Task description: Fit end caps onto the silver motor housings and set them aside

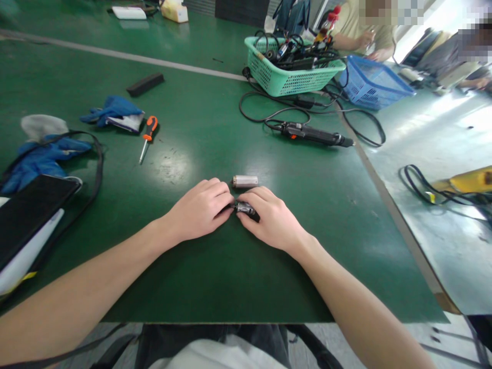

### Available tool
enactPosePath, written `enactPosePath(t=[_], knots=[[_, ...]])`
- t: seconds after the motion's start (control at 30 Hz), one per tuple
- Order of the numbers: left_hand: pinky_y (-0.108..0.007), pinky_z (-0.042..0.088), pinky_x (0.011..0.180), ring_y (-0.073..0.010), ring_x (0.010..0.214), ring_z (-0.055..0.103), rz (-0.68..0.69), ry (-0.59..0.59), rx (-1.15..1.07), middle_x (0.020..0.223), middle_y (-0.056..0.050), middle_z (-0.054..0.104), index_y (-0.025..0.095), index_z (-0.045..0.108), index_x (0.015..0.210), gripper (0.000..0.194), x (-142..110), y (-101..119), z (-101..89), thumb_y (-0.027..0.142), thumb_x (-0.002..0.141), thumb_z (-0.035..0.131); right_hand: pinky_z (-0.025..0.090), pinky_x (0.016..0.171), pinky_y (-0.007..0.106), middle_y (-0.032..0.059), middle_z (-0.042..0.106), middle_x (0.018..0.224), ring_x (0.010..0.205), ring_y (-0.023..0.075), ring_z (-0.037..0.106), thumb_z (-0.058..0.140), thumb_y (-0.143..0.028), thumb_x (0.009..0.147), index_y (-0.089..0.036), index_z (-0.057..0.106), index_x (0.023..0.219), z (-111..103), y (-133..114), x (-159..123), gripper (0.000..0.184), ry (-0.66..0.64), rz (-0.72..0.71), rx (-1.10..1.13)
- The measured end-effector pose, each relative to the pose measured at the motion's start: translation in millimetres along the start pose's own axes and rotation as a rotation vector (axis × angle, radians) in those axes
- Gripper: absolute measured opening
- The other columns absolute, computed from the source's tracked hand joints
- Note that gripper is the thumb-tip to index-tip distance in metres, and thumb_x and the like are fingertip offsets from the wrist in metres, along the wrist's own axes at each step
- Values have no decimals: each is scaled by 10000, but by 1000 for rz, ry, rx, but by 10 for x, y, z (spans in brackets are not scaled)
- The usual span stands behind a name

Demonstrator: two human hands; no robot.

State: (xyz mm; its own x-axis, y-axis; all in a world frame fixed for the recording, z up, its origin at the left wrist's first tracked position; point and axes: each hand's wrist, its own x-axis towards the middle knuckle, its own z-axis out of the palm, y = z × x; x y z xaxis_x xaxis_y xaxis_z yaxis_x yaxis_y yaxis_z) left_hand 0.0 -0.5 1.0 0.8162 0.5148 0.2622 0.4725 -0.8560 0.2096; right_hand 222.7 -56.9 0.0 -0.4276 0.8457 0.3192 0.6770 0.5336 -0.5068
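My right hand (pixel 269 212) is closed round a small dark metal cylindrical part (pixel 245 207), gripped between thumb and fingers. Close against its left end, my left hand (pixel 205 207) has its thumb and fingers pinched together on a thin dark piece, mostly hidden, whose kind I cannot make out. Just beyond both hands, a silver metal cylinder (pixel 246 181) lies on its side on the green table (pixel 215 277). Neither hand touches that cylinder.
Left lie a screwdriver (pixel 148 138), blue gloves (pixel 113 110), a black bar (pixel 145 84) and a phone (pixel 36 215). Beyond are a corded electric screwdriver (pixel 313 134), a green basket (pixel 292 79) of tools and cables, and a blue basket (pixel 374 84). A person (pixel 365 38) sits behind them.
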Motion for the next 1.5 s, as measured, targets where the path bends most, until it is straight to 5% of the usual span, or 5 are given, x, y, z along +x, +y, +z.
enactPosePath(t=[1.5], knots=[[-391,488,828,-224,927,597,-20,4,-14,971,-88,672,146,707,975,247,11,16,-23,268,1039,502,564,982,471,104,720,1137,1097,296,662,619,-148,919,-213,654,1177,-35,41,-13,268,7,38,-40]])
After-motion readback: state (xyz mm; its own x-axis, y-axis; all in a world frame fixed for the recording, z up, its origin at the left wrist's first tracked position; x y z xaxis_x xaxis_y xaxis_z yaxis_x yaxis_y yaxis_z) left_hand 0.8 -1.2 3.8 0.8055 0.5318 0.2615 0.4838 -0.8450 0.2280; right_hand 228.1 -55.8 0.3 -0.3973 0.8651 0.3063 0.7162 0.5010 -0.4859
